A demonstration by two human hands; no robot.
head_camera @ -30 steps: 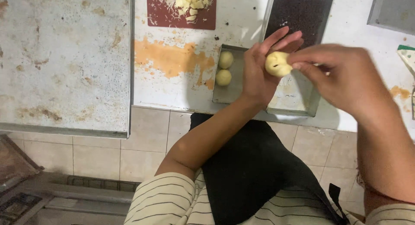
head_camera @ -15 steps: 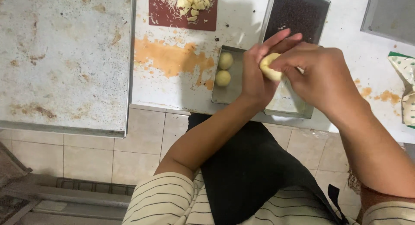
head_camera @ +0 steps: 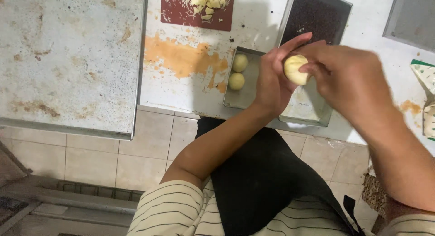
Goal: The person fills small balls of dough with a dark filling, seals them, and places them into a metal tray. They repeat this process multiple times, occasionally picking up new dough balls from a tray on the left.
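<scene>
White countertop, scuffed and stained, fills the upper part of the view, with tiled floor showing below its edge. At far left lies a large worn metal sheet (head_camera: 68,59), blotched with rust-coloured marks, bare and set well apart from the work. Next along, at the top, a dark red cutting board (head_camera: 174,11) carries a heap of pale shredded and cubed bits, near enough to reach; below it an orange smear (head_camera: 181,59) stains the counter. A shallow metal tray (head_camera: 238,97) sits at the counter's near edge, and two small dough balls (head_camera: 239,72) rest in it one above the other, lined up at its left end, probably so the rest stays free. Above the tray the left hand (head_camera: 272,79) is cupped, palm facing right, cradling a dough ball (head_camera: 295,69) against the fingers of the right hand (head_camera: 349,82), which closes over it from the right; both grip it between them. That ball is pale yellow, smooth and rounded, with faint creases. Behind stands a dark mesh-like tray (head_camera: 317,16). A black apron (head_camera: 263,181) over a striped shirt shows below.
</scene>
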